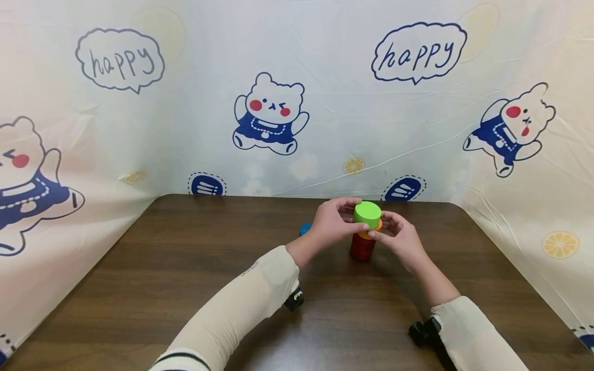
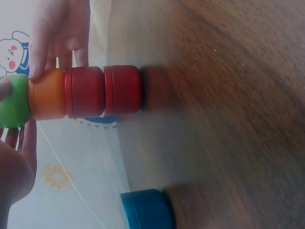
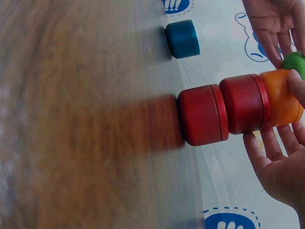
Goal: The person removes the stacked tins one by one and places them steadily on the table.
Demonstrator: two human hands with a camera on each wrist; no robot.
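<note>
Head view: green cap [image 1: 367, 214] sits atop the stack [image 1: 363, 246], both hands on it.
Left hand [image 1: 330, 224] fingers pinch the cap from its left; right hand [image 1: 400, 238] fingers steady the orange piece [image 1: 374, 230] below. Stack's axis stands upright on the surface [image 1: 185, 268].

Surface [image 1: 195, 288]: dark brown wood grain, with rounded far corners.
Backdrop [image 1: 325, 67]: pale cream printed sheet, creased, enclosing the surface on the far side and on both sides.
Print: cartoon bears [image 1: 269, 116] in blue outfits with red cheeks, "happy" speech bubbles [image 1: 417, 51], lemon slices [image 1: 560, 245] and blue dashed ovals [image 1: 207, 184].
Light: even and soft, with a faint sheen on the wood and short shadows.
Wrist views: the wood looks blurred, with the printed sheet behind it.
</note>
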